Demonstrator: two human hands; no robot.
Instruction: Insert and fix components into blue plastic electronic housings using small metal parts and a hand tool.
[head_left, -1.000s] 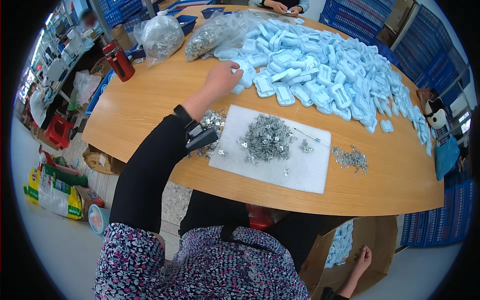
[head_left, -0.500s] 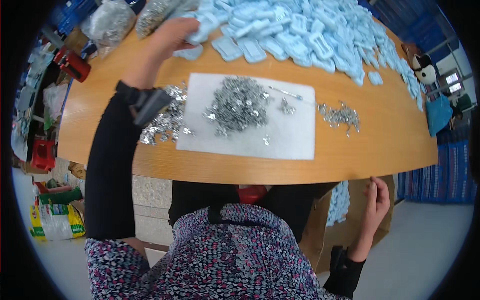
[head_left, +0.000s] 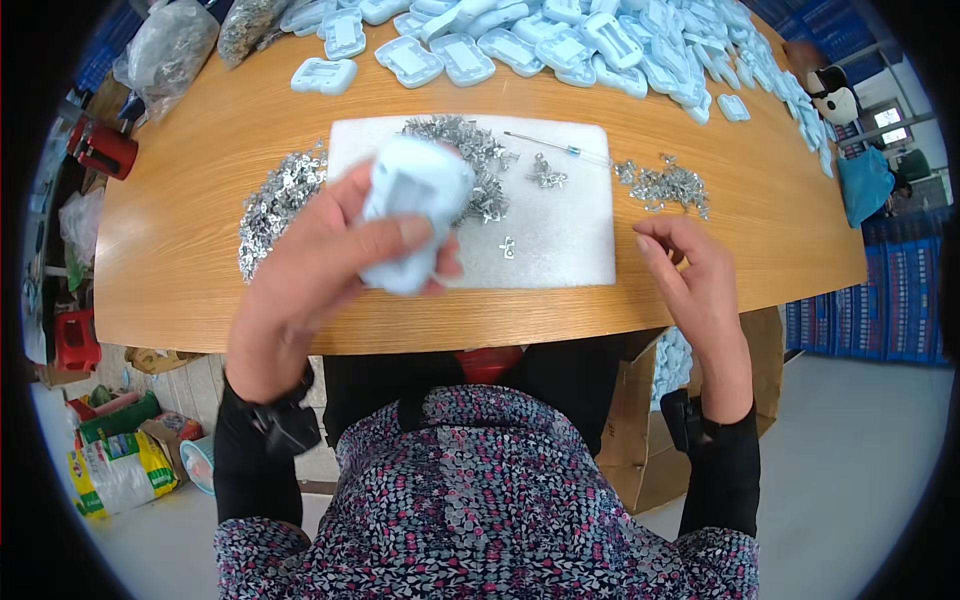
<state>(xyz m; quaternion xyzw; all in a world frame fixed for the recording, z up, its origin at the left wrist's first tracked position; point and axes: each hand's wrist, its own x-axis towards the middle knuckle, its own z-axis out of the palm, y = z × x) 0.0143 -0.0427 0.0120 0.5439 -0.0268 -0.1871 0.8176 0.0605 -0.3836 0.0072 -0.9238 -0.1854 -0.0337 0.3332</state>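
Head view: left hand [head_left: 320, 275] raised above the near edge of the worktop [head_left: 180, 250], forearm coming up from the lower left, wrist bent inward. Fingers clamped on a pale blue plastic shell [head_left: 412, 210]; thumb lies across its lower face, shell held over the left part of the white mat [head_left: 560, 225]. Right hand [head_left: 695, 280] hovers at the mat's right edge, palm turned inward, fingers loosely curled and slightly apart, holding nothing that can be seen. Metal clips [head_left: 470, 160] heaped on the mat behind the shell; a second heap [head_left: 275, 200] left of it, a smaller one [head_left: 665, 185] right. More shells [head_left: 560, 45] piled across the far worktop.
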